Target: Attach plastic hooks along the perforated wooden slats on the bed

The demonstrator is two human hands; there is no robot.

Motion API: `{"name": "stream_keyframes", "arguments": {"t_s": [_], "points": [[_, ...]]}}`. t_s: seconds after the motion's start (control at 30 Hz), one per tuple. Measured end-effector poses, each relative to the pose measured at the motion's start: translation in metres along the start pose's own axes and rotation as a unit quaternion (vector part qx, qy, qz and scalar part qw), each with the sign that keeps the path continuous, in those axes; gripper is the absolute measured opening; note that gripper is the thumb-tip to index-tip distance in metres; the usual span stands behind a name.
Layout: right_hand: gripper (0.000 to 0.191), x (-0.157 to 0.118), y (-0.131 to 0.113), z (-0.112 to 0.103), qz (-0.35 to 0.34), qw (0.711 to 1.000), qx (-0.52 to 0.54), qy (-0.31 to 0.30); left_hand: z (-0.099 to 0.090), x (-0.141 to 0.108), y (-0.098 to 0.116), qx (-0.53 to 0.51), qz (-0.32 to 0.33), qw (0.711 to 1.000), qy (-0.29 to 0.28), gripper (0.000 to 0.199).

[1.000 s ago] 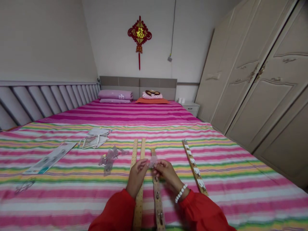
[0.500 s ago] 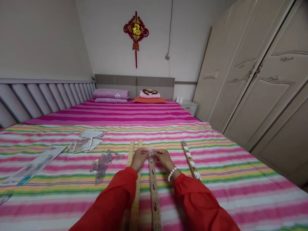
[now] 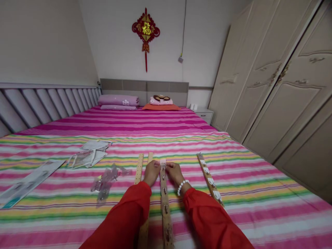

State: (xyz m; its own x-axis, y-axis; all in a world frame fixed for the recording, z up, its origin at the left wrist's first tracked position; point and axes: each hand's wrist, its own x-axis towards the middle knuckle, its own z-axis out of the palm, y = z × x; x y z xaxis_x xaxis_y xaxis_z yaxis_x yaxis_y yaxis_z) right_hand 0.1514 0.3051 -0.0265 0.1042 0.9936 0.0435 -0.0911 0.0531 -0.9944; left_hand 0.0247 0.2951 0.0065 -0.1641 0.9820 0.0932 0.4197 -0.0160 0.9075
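A narrow wooden strip [image 3: 164, 201] lies lengthwise in front of me, with several metal hooks on clear pads along it. At its far end is a clear hook pad [image 3: 163, 164]. My left hand [image 3: 151, 172] pinches the pad's left side, fingers closed. From the right, my right hand [image 3: 174, 172], with a white bead bracelet [image 3: 182, 186] at the wrist, has its fingertips closed on the other side. The fingertips partly cover the pad's edges. Left of my left hand lie two wooden strips with holes [image 3: 139, 168], partly hidden by my sleeve.
To the right lies another wooden strip with white hooks [image 3: 210, 181]. Clear plastic hook packaging [image 3: 106, 181] is on the left, with flat white packets [image 3: 90, 155] beyond it and a long packaged card [image 3: 31, 183] nearer the edge. All rest on a striped bedsheet [image 3: 259, 204].
The view has shifted slightly, so things on the bed sit a little lower and farther outward. Both hands stay at the strip's far end, on the clear pad.
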Motion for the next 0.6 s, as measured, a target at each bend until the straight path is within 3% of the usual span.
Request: {"name": "stream_keyframes", "arguments": {"t_s": [0.37,0.6], "points": [[0.015,0.002,0.011,0.003,0.027,1.0,-0.015,-0.003,0.0,-0.003,0.004,0.132,-0.031,0.991,-0.013,0.009],[0.01,0.008,0.022,0.006,0.063,0.997,-0.051,0.011,0.0,-0.003,0.001,0.208,-0.008,0.977,-0.043,0.034]]}}
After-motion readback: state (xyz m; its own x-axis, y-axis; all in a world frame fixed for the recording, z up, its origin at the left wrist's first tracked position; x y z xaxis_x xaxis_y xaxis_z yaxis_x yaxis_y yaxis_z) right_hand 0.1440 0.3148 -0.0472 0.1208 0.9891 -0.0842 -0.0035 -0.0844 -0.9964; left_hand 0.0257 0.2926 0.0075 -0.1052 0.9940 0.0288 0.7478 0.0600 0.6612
